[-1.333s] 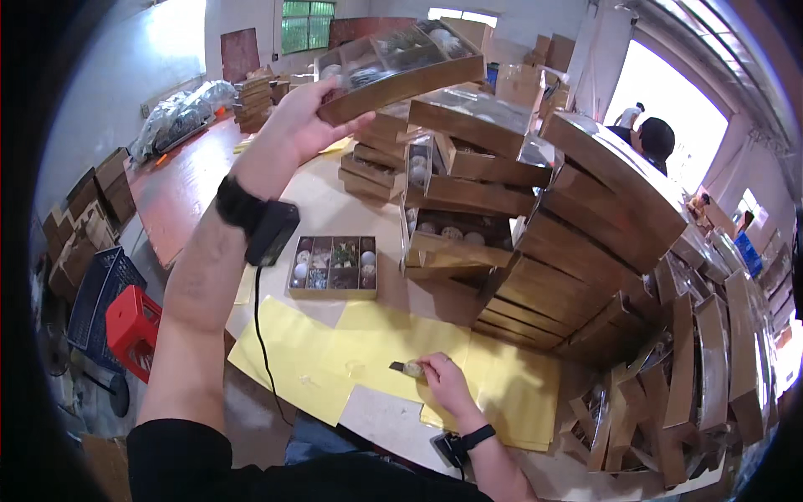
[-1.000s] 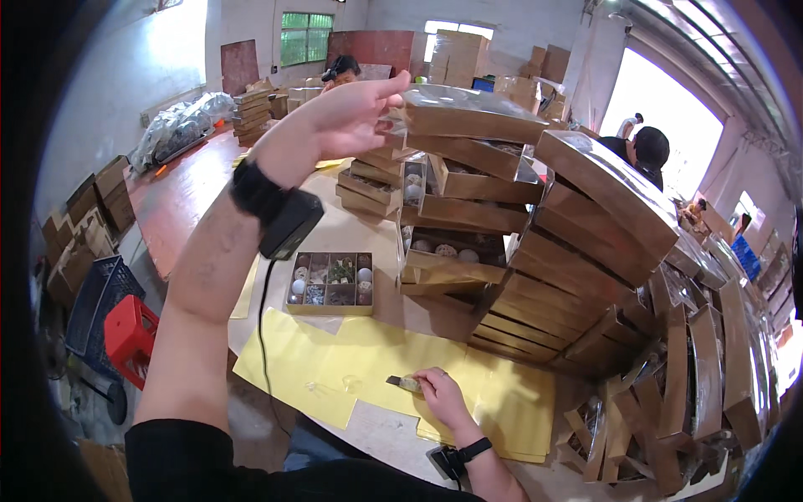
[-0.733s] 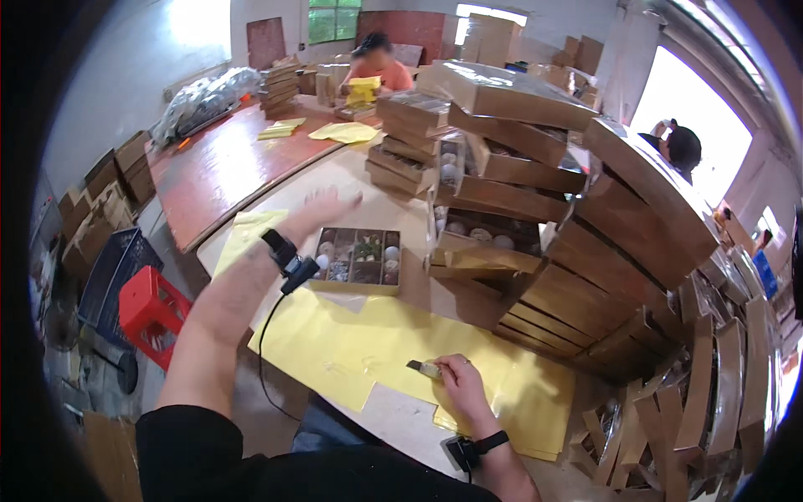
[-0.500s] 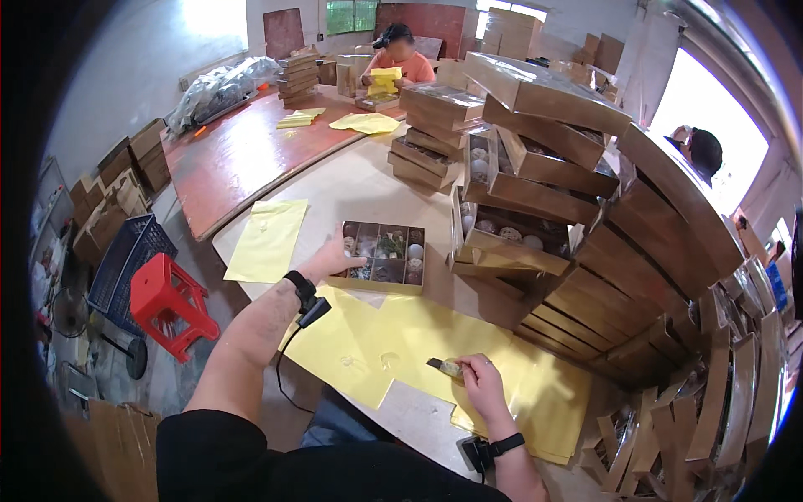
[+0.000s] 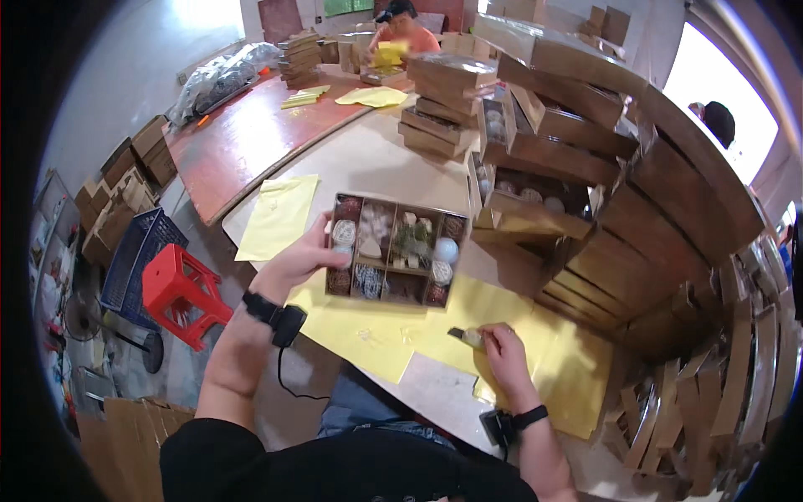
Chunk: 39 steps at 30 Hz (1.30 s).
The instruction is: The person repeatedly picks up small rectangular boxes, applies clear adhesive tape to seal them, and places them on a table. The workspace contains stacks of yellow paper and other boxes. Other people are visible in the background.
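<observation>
My left hand [image 5: 303,255] grips the left edge of a shallow cardboard box [image 5: 386,294], thumb over its front. The box is tilted up so its divided inside faces me. Its compartments show white and dark red-brown balls, a blue-white ball [image 5: 446,250], a green tuft with pale pieces [image 5: 412,238] and a twisted blue-white bundle [image 5: 367,281]. Just right of and below it, my right hand [image 5: 506,351] is closed on a small pale tool with a flat dark end [image 5: 466,335]; its exact kind is unclear. Yellow sheets [image 5: 381,347] lie beneath both hands.
Leaning stacks of similar boxes [image 5: 560,159] rise at the right, with more [image 5: 728,385] standing along the right edge. Another yellow sheet [image 5: 280,213] lies at the left. A red stool [image 5: 180,289] and blue crate [image 5: 138,259] stand beside the table. A person [image 5: 406,38] works across it.
My left hand has lifted the box off the table and tilted it toward me. The right hand still holds the small tool. The whole view has shifted slightly.
</observation>
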### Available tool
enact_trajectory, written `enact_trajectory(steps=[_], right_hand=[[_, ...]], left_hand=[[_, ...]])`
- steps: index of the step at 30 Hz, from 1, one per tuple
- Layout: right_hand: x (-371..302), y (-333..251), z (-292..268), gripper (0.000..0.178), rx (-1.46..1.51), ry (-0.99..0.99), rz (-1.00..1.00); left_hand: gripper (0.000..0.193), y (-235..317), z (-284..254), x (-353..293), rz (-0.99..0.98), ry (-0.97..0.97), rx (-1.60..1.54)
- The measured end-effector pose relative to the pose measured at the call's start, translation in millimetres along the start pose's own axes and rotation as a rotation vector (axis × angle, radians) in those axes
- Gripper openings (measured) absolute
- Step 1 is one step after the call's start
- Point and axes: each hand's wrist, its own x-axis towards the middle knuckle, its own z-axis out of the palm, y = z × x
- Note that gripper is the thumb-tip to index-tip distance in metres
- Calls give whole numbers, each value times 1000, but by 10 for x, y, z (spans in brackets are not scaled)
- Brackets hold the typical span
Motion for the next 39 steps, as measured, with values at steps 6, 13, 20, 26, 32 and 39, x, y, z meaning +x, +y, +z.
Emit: enact_trajectory(steps=[6,13,20,26,32,39], right_hand=[[29,38,51,14,-13,-9,-33],[26,59,-51,17,94,-58,14],[-56,-116,-273,22,51,128,-121],[80,-238,-245,17,-25,28,170],[249,-84,-41,15,-137,-49,103],[276,-30,-55,13,-177,-105,41]], left_hand=[[75,-459,634,-1029,-348,-497,186],[61,-1126,1262,-1406,-315,-729,144],[59,-1023,1121,-1013,57,-929,474],[47,-983,1013,-395,255,-694,407],[41,-937,1325,-125,369,-350,1170],[43,-968,1483,-112,447,-287,1276]])
